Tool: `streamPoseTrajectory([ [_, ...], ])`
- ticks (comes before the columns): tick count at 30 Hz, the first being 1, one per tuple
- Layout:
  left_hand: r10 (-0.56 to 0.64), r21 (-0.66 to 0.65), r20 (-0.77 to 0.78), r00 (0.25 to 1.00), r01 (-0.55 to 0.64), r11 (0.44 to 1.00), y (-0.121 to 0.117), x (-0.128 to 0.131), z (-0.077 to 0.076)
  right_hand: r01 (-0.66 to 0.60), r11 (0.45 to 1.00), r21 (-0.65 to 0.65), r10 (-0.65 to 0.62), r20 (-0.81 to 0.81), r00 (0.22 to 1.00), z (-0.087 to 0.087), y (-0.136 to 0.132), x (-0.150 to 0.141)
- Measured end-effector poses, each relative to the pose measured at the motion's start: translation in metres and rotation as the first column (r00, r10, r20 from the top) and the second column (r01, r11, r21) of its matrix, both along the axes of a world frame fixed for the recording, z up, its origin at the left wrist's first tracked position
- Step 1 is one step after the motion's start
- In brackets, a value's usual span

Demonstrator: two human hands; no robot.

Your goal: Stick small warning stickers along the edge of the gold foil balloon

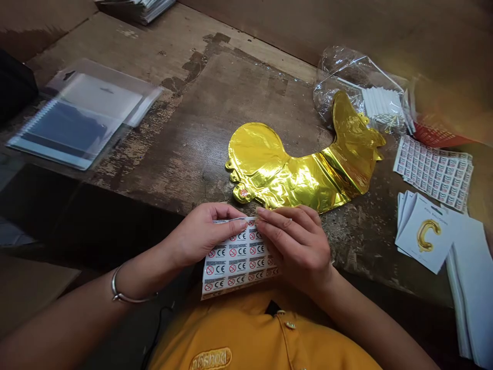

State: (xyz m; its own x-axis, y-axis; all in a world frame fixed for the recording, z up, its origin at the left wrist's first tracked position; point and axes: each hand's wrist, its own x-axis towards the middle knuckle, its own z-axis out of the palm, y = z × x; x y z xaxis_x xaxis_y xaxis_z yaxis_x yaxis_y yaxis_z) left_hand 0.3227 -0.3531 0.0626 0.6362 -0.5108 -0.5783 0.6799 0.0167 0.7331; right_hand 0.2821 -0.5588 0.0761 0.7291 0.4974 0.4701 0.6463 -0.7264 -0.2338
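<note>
A sheet of small CE warning stickers (239,264) is held tilted over my lap, at the table's near edge. My left hand (210,231) grips its upper left part, thumb on top and fingers behind. The fingers of my right hand (296,241) are closed together at the sheet's top right corner, covering that side; whether a single sticker is pinched there I cannot tell. Just beyond both hands lies a flat gold foil balloon (304,174), curved like a C, with small tabs along its near left edge.
Clear plastic sleeves (80,118) lie at the left. At the right are a clear bag of white sticks (383,105), a red basket (439,134), more sticker sheets (435,169), foil balloon cards (425,231) and white paper (472,277). A paper stack (140,9) sits at the back.
</note>
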Motion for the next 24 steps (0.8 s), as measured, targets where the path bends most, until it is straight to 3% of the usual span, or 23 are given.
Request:
streamPoseTrajectory([
  [7, -0.066, 0.089, 0.123, 0.990, 0.055, 0.995, -0.001, 0.000, 0.001, 0.077, 0.986, 0.145, -0.049, -0.192, 0.980, 0.010, 0.014, 0.006],
  [10, -0.153, 0.235, 0.357, 0.922, 0.070, 0.970, 0.004, 0.002, 0.008, 0.142, 0.971, 0.192, -0.079, -0.303, 0.950, 0.024, 0.014, 0.006],
  [12, -0.261, 0.364, 0.605, 0.752, 0.031, 0.931, 0.009, 0.004, 0.012, 0.255, 0.930, 0.266, -0.139, -0.388, 0.911, 0.033, 0.009, 0.011],
  [14, -0.389, 0.454, 0.790, 0.473, -0.027, 0.890, 0.015, 0.006, 0.015, 0.404, 0.838, 0.367, -0.212, -0.462, 0.861, 0.037, 0.002, 0.023],
  [16, -0.503, 0.521, 0.841, 0.199, -0.051, 0.852, 0.017, 0.009, 0.014, 0.509, 0.735, 0.448, -0.232, -0.539, 0.810, 0.033, -0.002, 0.039],
  [18, -0.587, 0.587, 0.809, 0.033, -0.048, 0.808, 0.016, 0.013, 0.009, 0.538, 0.713, 0.450, -0.189, -0.616, 0.765, 0.022, -0.001, 0.055],
  [20, -0.647, 0.646, 0.762, -0.021, -0.031, 0.763, 0.013, 0.018, 0.002, 0.514, 0.758, 0.403, -0.171, -0.637, 0.752, 0.008, 0.003, 0.067],
  [24, -0.685, 0.685, 0.729, -0.006, 0.010, 0.729, 0.009, 0.024, -0.005, 0.499, 0.797, 0.341, -0.236, -0.584, 0.776, -0.014, 0.008, 0.076],
])
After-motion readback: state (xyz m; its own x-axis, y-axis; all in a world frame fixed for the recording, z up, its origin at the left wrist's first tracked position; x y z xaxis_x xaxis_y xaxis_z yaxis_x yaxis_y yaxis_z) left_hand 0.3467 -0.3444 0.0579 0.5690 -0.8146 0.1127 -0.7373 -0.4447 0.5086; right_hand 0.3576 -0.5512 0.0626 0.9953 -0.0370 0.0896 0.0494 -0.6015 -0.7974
